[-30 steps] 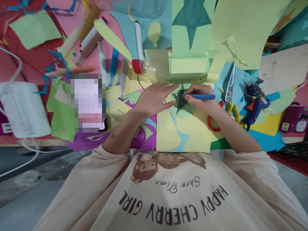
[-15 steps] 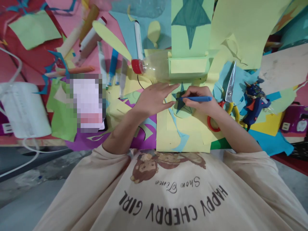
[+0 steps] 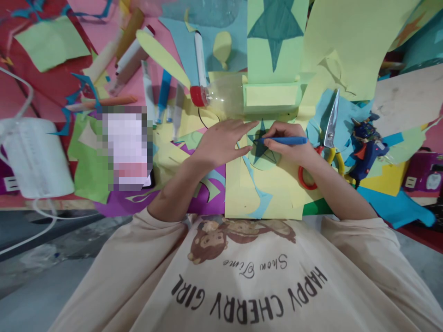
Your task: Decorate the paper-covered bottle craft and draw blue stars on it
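Observation:
My right hand [image 3: 289, 145] grips a blue marker [image 3: 289, 140], held nearly level with its tip pointing left onto a dark blue star [image 3: 260, 152] drawn on a light green paper circle [image 3: 266, 161]. My left hand [image 3: 223, 140] lies flat with fingers spread, pressing on the circle's left edge and the yellow paper sheet [image 3: 259, 193] beneath. Part of the star is hidden under both hands.
Scissors [image 3: 327, 138] with red and yellow handles lie right of my right hand, a blue glue gun [image 3: 367, 150] beyond them. A plastic bottle with a red cap [image 3: 218, 94], several markers [image 3: 162, 94], a green sheet with a larger star [image 3: 275, 32] and paper scraps lie behind. A white spool [image 3: 36, 157] stands left.
The marker tip shifted slightly left and then back right over the star. My left hand stayed in place.

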{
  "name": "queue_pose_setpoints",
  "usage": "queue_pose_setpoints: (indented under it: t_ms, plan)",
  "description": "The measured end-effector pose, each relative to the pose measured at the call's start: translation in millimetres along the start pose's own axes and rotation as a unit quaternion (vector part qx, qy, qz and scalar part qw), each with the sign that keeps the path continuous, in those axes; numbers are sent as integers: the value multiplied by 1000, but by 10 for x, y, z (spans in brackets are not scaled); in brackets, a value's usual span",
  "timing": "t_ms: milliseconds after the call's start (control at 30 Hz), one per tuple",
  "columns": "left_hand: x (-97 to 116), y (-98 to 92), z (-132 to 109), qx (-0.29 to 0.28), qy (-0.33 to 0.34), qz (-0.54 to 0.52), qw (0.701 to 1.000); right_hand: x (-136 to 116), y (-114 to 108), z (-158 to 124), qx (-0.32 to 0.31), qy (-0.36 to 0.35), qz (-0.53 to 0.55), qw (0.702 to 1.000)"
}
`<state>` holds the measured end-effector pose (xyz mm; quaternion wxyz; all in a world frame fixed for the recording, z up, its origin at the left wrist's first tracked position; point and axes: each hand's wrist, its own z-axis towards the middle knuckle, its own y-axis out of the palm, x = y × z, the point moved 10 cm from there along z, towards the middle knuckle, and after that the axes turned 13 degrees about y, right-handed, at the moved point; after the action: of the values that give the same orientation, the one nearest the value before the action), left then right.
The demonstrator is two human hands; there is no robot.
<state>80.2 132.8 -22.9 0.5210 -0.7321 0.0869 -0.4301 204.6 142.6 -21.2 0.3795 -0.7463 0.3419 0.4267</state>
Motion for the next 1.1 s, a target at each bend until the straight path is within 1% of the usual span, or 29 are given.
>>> queue_pose_setpoints:
  t_ms: [267,500,633,733,967,1100]
  plan:
    - [-2,20,5,-13,-3,9,1000,-42,21,-20,-3,-18,-19,1000]
    - [4,29,8,-18,-3,13,1000,-2,1,-5,-2,10,-20,1000]
    - [0,22,3,-12,-1,14,1000,20,-32,23,6,22,12,1000]
    - [0,15,0,-5,2,11,1000,37,-31,24,6,19,22,1000]
    - [0,6,2,8,12,3,1000,32,-2,0,2,-5,1,1000]
    - [-9,16,0,-3,6,7,1000,15,4,-7,-2,-4,-6,1000]
